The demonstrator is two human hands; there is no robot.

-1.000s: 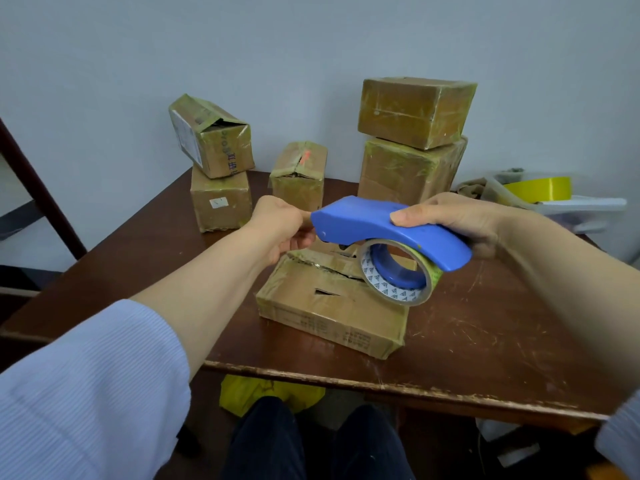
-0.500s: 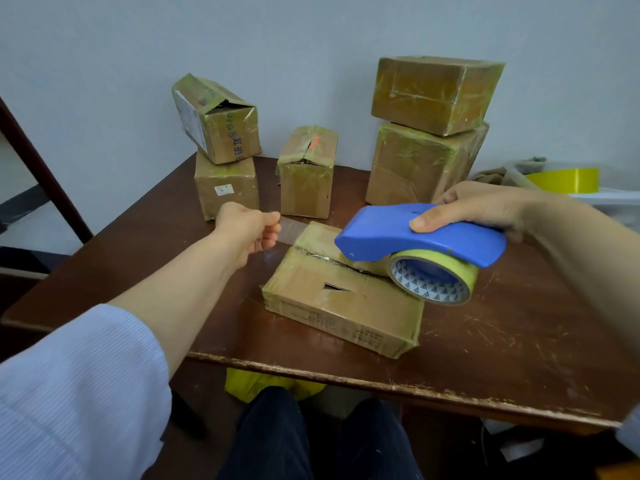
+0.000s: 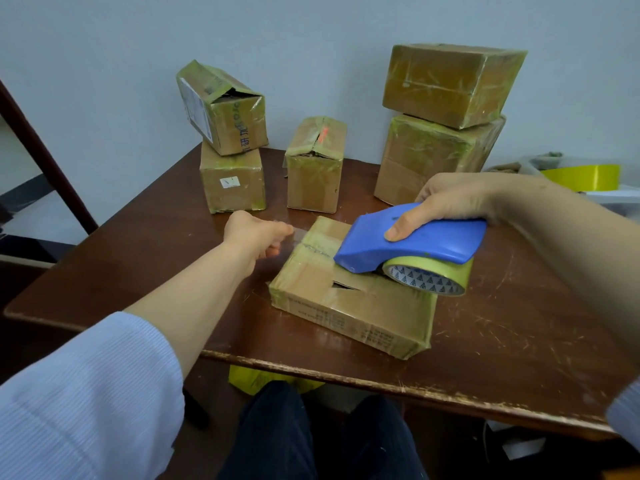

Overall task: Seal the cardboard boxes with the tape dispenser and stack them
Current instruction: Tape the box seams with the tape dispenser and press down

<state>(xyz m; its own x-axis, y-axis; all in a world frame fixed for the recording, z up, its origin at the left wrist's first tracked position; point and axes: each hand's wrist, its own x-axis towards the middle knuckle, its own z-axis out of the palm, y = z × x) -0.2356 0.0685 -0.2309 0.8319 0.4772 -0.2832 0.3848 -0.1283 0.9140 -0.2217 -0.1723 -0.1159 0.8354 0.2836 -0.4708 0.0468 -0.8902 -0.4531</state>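
Head view: looked down on a flat cardboard box (image 3: 349, 306) lying near the front edge of the brown table (image 3: 519, 358), top flaps not closed tight, with a dark gap (image 3: 346, 287) showing along the seam.

Gripped the blue tape dispenser (image 3: 415, 240) from above with the right hand (image 3: 453, 202), fingers wrapped over the handle and thumb pressed on its near side. Did so, most likely, to bear the yellow-green roll (image 3: 429, 277) down on the right part of the box top.

Pinched the free end of the clear tape (image 3: 294, 237) in the left hand (image 3: 254, 233), fingers curled tight on it just left of the box's far-left corner. Probably meant to hold the strip taut and low, ready to lay across the seam without wrinkles. Judged as the start of a sealing pass: tape stretched out but, as far as could be told, not yet pressed flat.

Found the other boxes well back by the wall, seemingly to free working room:
- At far right, an upper right box (image 3: 450, 81) set slightly askew on a lower right box (image 3: 433, 157).
- At far left, a tilted box (image 3: 225, 109), open at one end, perched on a lower left box (image 3: 232, 178).
- Between the two stacks, a single upright box (image 3: 315, 164).

Noted a spare yellow roll (image 3: 581, 176) at the far right edge, well apart from the work.
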